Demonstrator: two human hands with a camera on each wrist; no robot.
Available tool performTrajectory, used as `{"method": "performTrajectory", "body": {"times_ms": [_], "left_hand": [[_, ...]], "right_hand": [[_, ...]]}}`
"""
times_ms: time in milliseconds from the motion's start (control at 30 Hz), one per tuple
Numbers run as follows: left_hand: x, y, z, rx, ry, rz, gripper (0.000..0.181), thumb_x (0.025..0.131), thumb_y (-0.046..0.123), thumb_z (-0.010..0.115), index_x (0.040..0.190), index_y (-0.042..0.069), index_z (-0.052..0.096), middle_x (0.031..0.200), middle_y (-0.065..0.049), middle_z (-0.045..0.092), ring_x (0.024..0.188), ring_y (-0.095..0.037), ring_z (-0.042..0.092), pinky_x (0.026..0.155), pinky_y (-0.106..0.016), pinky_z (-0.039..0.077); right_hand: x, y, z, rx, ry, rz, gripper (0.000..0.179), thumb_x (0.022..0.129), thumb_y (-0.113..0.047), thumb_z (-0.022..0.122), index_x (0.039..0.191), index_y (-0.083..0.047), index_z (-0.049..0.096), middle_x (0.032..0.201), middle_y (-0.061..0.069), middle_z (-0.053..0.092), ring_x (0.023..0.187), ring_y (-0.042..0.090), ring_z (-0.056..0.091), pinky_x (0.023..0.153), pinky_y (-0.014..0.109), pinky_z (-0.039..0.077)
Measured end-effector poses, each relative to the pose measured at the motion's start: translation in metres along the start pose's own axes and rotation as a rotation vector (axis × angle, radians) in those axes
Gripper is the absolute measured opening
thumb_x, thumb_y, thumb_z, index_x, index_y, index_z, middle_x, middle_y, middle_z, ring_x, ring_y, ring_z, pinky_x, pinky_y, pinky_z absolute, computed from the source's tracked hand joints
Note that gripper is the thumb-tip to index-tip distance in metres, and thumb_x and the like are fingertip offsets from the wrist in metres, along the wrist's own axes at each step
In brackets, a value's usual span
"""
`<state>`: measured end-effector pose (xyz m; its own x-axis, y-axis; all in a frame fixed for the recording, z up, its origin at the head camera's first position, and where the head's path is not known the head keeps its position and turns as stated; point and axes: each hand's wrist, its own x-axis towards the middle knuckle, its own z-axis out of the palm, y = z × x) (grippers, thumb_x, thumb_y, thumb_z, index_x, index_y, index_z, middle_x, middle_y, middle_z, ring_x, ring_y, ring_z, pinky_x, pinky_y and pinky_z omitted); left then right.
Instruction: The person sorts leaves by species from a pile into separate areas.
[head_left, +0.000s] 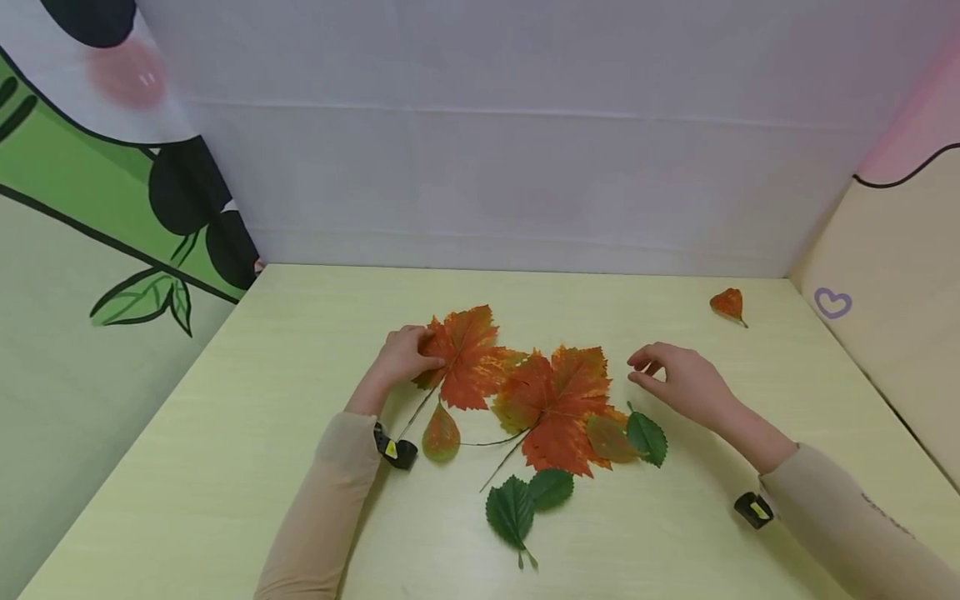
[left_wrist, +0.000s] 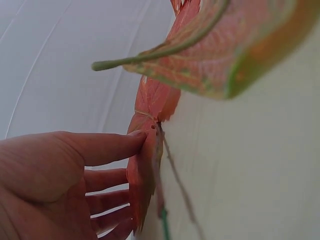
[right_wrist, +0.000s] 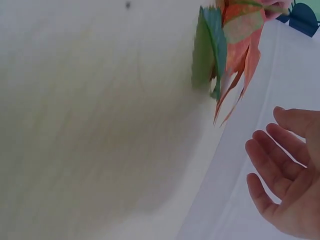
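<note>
At the left of the leaf group, my left hand point(head_left: 405, 354) holds an orange maple leaf point(head_left: 468, 358) by its left side. The left wrist view shows the thumb on the leaf near its stem, with the other fingers along the edge. A second orange maple leaf point(head_left: 566, 404) lies to the right, the two meeting at their edges. My right hand point(head_left: 686, 383) hovers right of that leaf, fingers loosely bent and holding nothing. Below it, a green leaf point(head_left: 647, 439) partly overlaps a brownish-green leaf point(head_left: 610, 439).
A small orange-green leaf point(head_left: 441, 433) lies below the left maple leaf. Two green leaves point(head_left: 510, 510) overlap near the front of the table point(head_left: 225, 467). One small orange leaf point(head_left: 727, 304) is at the back right. A pale cloth wall point(head_left: 525, 183) stands behind the table.
</note>
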<state>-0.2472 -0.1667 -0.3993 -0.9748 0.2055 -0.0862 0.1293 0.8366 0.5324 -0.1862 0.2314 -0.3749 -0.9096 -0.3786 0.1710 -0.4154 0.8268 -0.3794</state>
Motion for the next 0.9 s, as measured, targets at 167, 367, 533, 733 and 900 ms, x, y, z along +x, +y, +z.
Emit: {"method": "performTrajectory", "body": {"times_ms": [167,367,533,733,900], "left_hand": [[-0.001,0.000,0.000,0.002,-0.001,0.000,0.058,0.084,0.025,0.064,0.132,-0.002,0.045,0.136,-0.023,0.039,0.124,-0.043,0.031,0.102,-0.050,0.029],[-0.001,-0.001,0.001,0.000,0.001,0.002,0.057,0.084,0.025,0.064,0.131,-0.002,0.045,0.136,-0.023,0.039,0.124,-0.043,0.031,0.102,-0.050,0.029],[0.000,-0.003,0.001,0.013,0.003,0.006,0.057,0.084,0.026,0.064,0.131,-0.002,0.046,0.136,-0.023,0.040,0.124,-0.044,0.031,0.102,-0.049,0.029],[0.000,-0.003,0.001,0.016,0.009,0.005,0.057,0.084,0.025,0.064,0.130,-0.002,0.046,0.135,-0.023,0.040,0.124,-0.044,0.032,0.102,-0.050,0.029],[0.000,-0.003,0.001,0.016,0.007,0.004,0.057,0.084,0.025,0.064,0.130,-0.002,0.046,0.136,-0.023,0.040,0.124,-0.043,0.031,0.102,-0.049,0.030]], "right_hand": [[-0.011,-0.014,0.007,0.045,-0.030,-0.030,0.018,0.084,-0.020,0.065,0.098,-0.009,0.067,0.089,-0.003,0.065,0.077,0.013,0.060,0.065,0.030,0.048],[-0.025,-0.027,0.016,0.086,-0.110,-0.073,0.021,0.082,-0.023,0.067,0.100,-0.012,0.067,0.091,-0.006,0.065,0.078,0.008,0.060,0.068,0.029,0.049],[-0.034,-0.034,0.023,-0.064,-0.128,-0.124,0.037,0.075,-0.037,0.072,0.101,-0.012,0.066,0.092,-0.005,0.064,0.080,0.011,0.060,0.073,0.033,0.048],[-0.039,-0.039,0.028,-0.186,-0.133,-0.141,0.052,0.068,-0.046,0.074,0.108,-0.014,0.065,0.097,-0.003,0.063,0.087,0.014,0.058,0.081,0.040,0.045],[-0.041,-0.041,0.032,-0.222,-0.142,-0.169,0.054,0.067,-0.044,0.075,0.108,-0.012,0.065,0.096,-0.002,0.062,0.088,0.015,0.058,0.080,0.041,0.045]]}}
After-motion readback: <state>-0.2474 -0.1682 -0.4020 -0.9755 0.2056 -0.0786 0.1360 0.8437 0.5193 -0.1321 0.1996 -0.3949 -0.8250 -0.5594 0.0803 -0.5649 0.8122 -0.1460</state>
